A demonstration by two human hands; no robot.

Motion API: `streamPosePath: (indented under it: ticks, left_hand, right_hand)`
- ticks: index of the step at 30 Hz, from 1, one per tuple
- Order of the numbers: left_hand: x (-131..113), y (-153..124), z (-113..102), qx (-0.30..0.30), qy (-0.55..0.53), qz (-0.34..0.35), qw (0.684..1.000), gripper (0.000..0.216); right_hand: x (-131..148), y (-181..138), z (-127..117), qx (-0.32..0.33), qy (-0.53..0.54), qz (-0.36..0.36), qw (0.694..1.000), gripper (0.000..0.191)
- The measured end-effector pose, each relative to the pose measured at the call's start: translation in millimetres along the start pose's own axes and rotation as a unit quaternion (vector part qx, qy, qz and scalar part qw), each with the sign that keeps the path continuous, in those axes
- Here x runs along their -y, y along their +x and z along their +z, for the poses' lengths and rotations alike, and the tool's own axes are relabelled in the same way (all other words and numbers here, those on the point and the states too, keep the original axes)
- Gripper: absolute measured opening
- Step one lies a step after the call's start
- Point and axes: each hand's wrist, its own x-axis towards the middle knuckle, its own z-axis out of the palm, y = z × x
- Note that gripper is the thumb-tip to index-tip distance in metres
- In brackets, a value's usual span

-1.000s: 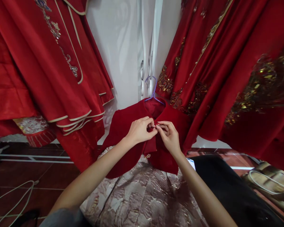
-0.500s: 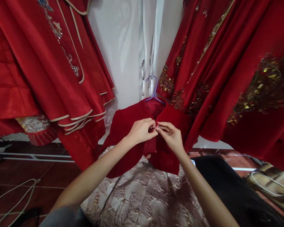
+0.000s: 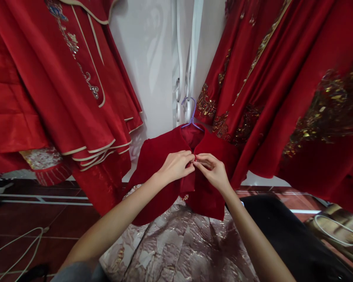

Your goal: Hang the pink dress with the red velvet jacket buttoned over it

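I have my left hand and right hand meeting, each grip pinching the red velvet jacket at its front opening.

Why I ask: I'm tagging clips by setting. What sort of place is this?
Probably a dress shop or tailor's workroom: red embroidered gowns hang on both sides, and a red jacket sits on a hanger by the wall, over a brocade skirt. The left hand and right hand pinch its collar.

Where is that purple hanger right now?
The purple hanger sits mid-picture in the head view, its hook rising from the collar of the red velvet jacket, just above the left hand and right hand.
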Motion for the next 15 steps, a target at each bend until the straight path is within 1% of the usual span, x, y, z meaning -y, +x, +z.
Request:
streamPosePath:
  ticks: [5,7,9,11,12,13,14,15]
  left_hand:
    - [-1.0,6.5,-6.7,0.015,-0.012,0.025,0.999,0.009]
    - [-4.4,7.8,-7.6,0.007,-0.011,0.013,1.000,0.008]
    - [-7.8,4.9,-4.9,-0.023,-0.024,-0.037,0.999,0.007]
    - [-9.5,-3.6,2.2,-0.064,-0.074,-0.115,0.988,0.006]
    - [-9.5,-9.7,7.0,-0.088,-0.113,-0.157,0.977,0.005]
    - [-9.3,-16.8,12.4,-0.112,-0.157,-0.197,0.961,0.006]
    - [-8.9,-24.5,18.0,-0.136,-0.205,-0.231,0.942,0.008]
    - [-8.8,-32.2,23.5,-0.162,-0.251,-0.260,0.918,0.010]
  right_hand:
    - [3.1,5.8,-3.8,0.026,-0.011,0.001,1.000,0.025]
    - [6.0,4.9,-1.7,0.029,-0.012,0.003,1.000,0.026]
    - [8.2,-1.8,3.3,0.007,0.002,0.003,1.000,0.033]
    - [7.6,-14.3,9.3,-0.033,0.006,0.006,0.999,0.051]
    - [6.0,-21.8,11.7,-0.048,-0.007,0.015,0.999,0.061]
    - [3.5,-29.4,13.2,-0.050,-0.031,0.035,0.998,0.068]
    - [0.6,-36.3,13.4,-0.033,-0.060,0.065,0.995,0.070]
    - [-2.4,-41.9,12.3,0.001,-0.088,0.101,0.991,0.063]
